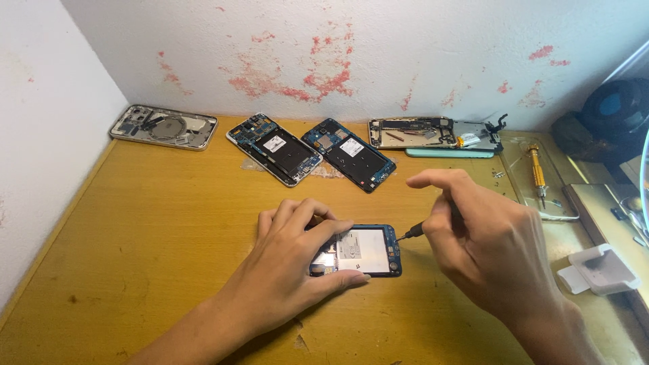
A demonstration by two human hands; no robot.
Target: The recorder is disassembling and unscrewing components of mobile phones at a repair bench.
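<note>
An opened phone with a blue frame and a white battery lies flat on the wooden table. My left hand rests over its left half, thumb along the near edge and fingers on the far edge. My right hand pinches a small black-tipped screwdriver, whose tip touches the phone's upper right corner.
Along the back wall lie several opened phones: a silver one at left, two blue-framed ones in the middle, and one on a teal case. A yellow-handled screwdriver lies in a clear tray at right, a white holder nearer me.
</note>
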